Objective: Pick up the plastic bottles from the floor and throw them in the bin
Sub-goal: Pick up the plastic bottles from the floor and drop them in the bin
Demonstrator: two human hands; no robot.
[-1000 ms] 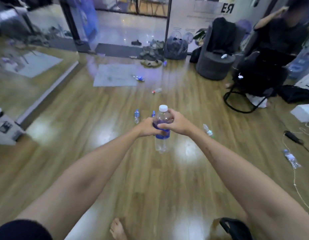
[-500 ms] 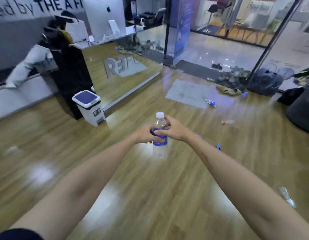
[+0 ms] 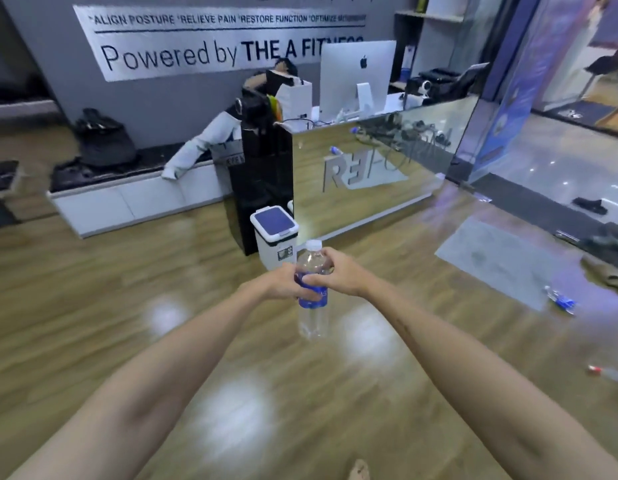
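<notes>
A clear plastic bottle (image 3: 312, 317) with a white cap and blue label is held upright in front of me. My left hand (image 3: 283, 284) grips its label from the left, and my right hand (image 3: 338, 273) wraps its upper part from the right. Just beyond the bottle stands a white bin (image 3: 274, 233) with a closed dark-blue lid, against the black end of the counter. Another bottle with a blue label (image 3: 560, 301) lies on the floor at the right, and a red-capped bottle (image 3: 609, 373) lies near the right edge.
A mirrored reception counter (image 3: 377, 178) with a computer runs right of the bin. A low white bench (image 3: 127, 199) with bags lines the wall at the left. A grey mat (image 3: 501, 261) and sandals lie by the glass doorway at the right. My bare foot (image 3: 359, 471) shows at the bottom.
My view has swung left, so the bin and counter now sit straight ahead and closer. Both hands still hold the bottle the same way. Several floor bottles have left the view.
</notes>
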